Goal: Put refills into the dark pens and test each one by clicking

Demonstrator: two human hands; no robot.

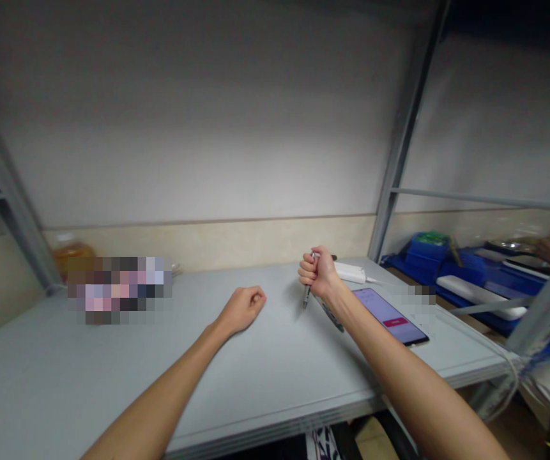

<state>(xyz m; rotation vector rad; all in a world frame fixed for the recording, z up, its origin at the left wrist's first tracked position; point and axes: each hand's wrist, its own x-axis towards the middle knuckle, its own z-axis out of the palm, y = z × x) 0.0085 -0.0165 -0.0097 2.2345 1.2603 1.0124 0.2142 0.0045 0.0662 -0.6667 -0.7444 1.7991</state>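
Silver pen (306, 298), tip down, clasped in right grip (319, 273); left grip (242, 309) curled into loose fist on grey table (236, 377)

On your right, a phone (394, 317) lies face up on the grey surface (265, 370), its screen lit. Just beyond it sits a white block (350, 273) with a thin cable. Over to your left, a bottle of amber liquid (77, 249) stands by the wall (207, 147) — partly hidden by a blurred-out patch. Past the metal post (404, 140) you have blue bins (425, 255) — and a long white bar (478, 297).
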